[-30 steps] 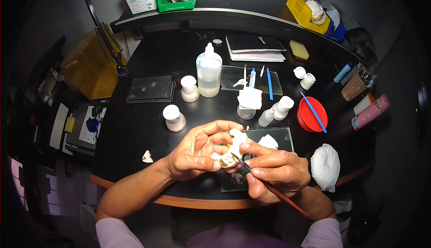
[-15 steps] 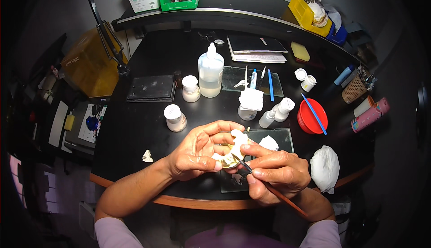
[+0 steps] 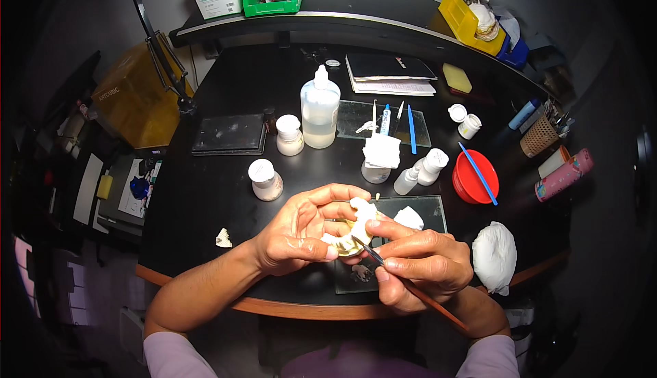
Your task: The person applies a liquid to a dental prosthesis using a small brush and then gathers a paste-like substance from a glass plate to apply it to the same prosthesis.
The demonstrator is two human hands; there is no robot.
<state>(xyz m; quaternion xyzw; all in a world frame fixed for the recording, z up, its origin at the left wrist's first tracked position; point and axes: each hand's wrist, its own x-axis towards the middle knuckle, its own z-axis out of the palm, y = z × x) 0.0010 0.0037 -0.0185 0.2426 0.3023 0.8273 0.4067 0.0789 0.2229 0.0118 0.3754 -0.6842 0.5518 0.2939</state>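
Observation:
My left hand (image 3: 298, 231) holds a pale cream, horseshoe-shaped dental cast (image 3: 362, 215) by its rim, with the thumb in front and the fingers spread behind it. In my right hand (image 3: 428, 262) is a slim brush (image 3: 428, 301) with a brown handle and a dark front part, held like a pen. Its pointed tip touches the near side of the cast. Some right fingers also steady the cast's right side. Below both hands lies a glass slab (image 3: 429, 208) with a white lump (image 3: 409, 218) on it; my hands hide part of the slab.
Beyond my hands stand a large clear bottle (image 3: 320, 112), white-capped jars (image 3: 265, 179) and small white bottles (image 3: 432, 166). To the right are a red bowl (image 3: 475, 176) with a blue stick across it and a white wrapped bundle (image 3: 495, 258). A cream fragment (image 3: 223, 238) lies left.

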